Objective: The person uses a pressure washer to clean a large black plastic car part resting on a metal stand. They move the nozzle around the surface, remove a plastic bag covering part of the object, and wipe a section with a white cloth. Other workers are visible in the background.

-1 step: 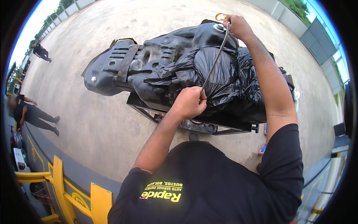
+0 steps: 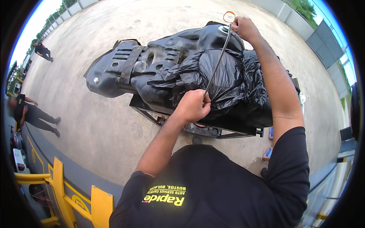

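Note:
In front of me lies a large black moulded tank (image 2: 152, 81), with a crumpled black plastic bag (image 2: 220, 70) stretched over its middle. A thin grey hose (image 2: 219, 60) runs up across the bag. My left hand (image 2: 194, 105) is closed around its lower end, over the tank's near side. At the far right end of the tank, my right hand (image 2: 245, 28) is closed by the hose's upper end. A thin orange band (image 2: 224, 17) loops out from its fingers. Whether the right fingers also grip the hose, I cannot tell. A pale round cap (image 2: 224, 29) sits beneath them.
A black metal stand (image 2: 144, 112) carries the tank. Small blue-and-orange boxes (image 2: 267, 153) lie on the concrete floor (image 2: 95, 129) by my right foot. Two people stand at the left, one nearer (image 2: 38, 116) and one farther (image 2: 43, 51). Yellow metal posts (image 2: 102, 203) rise at lower left.
The orange band has turned from a flattened loop to a rounder, more upright one. My right hand has shifted slightly right and down; the hose's upper end moved slightly left. My left hand barely moved.

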Available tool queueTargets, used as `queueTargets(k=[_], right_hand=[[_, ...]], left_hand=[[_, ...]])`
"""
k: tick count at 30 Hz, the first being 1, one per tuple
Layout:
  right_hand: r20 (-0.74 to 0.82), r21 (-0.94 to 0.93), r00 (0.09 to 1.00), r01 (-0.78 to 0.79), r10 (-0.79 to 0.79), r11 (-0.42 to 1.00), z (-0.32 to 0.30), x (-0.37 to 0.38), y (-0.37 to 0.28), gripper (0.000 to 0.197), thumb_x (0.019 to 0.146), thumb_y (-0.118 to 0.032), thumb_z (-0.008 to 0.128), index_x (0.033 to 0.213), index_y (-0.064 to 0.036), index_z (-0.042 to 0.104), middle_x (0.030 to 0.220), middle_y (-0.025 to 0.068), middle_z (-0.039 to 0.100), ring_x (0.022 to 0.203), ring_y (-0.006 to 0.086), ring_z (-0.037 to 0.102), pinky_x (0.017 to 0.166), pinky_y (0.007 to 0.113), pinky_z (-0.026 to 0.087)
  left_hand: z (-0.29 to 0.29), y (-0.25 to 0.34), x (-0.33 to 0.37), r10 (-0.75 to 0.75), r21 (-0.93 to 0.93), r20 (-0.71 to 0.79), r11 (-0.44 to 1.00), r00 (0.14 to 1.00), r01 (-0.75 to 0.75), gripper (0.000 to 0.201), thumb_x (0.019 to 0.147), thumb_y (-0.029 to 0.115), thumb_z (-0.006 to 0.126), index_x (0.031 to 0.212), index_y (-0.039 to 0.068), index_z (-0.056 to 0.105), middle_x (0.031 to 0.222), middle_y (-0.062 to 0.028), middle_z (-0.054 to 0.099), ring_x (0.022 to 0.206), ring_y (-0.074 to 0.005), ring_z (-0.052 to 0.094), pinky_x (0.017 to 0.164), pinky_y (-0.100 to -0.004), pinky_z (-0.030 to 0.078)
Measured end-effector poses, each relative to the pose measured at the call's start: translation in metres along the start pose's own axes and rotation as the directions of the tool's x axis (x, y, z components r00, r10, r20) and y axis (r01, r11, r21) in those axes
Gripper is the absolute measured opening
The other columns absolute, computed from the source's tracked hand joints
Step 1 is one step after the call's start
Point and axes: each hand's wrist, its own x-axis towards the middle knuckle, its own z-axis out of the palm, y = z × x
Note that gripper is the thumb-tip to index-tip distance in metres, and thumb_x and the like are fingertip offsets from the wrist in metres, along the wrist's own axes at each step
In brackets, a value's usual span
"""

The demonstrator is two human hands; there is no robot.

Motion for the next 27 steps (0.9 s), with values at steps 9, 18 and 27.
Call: queueTargets(k=[9, 18, 27], right_hand=[[0.068, -0.118, 0.986, -0.145, 0.154, 0.982, -0.02, -0.094, 0.033, 0.028, 0.103, -0.023, 0.05, 0.116, 0.0025, 0.053, 0.107, 0.0276, 0.071, 0.106, 0.0441, 0.068, 0.091, 0.054, 0.053], [-0.231, 0.384, 0.936, -0.164, 0.267, 0.909, 0.016, -0.092, 0.066, 0.036, 0.106, -0.024, 0.046, 0.119, 0.0081, 0.056, 0.119, 0.0287, 0.07, 0.114, 0.044, 0.067, 0.098, 0.046, 0.052], [-0.368, 0.025, 0.851, 0.412, -0.375, 0.911, -0.064, 0.05, -0.016, 0.025, 0.097, -0.016, 0.053, 0.103, 0.0056, 0.063, 0.094, 0.0224, 0.068, 0.088, 0.0324, 0.065, 0.081, 0.041, 0.052]], left_hand=[[-0.022, 0.015, -0.021, 0.117, -0.057, -0.37, 0.987, 0.922, -0.149, 0.033, 0.085, 0.019, 0.083, 0.113, 0.008, 0.071, 0.079, -0.0097, 0.066, 0.068, -0.0293, 0.065, 0.064, -0.0393, 0.054], [-0.07, 0.009, -0.078, -0.024, -0.163, -0.408, 0.986, 0.913, -0.047, 0.047, 0.086, 0.021, 0.088, 0.126, 0.006, 0.068, 0.074, -0.0005, 0.062, 0.063, -0.01, 0.058, 0.059, -0.0275, 0.049], [-0.072, 0.001, -0.179, -0.374, -0.22, -0.456, 0.927, 0.807, 0.305, 0.04, 0.087, 0.012, 0.084, 0.124, 0.002, 0.07, 0.069, 0.001, 0.058, 0.055, -0.0055, 0.05, 0.051, -0.0256, 0.04]])
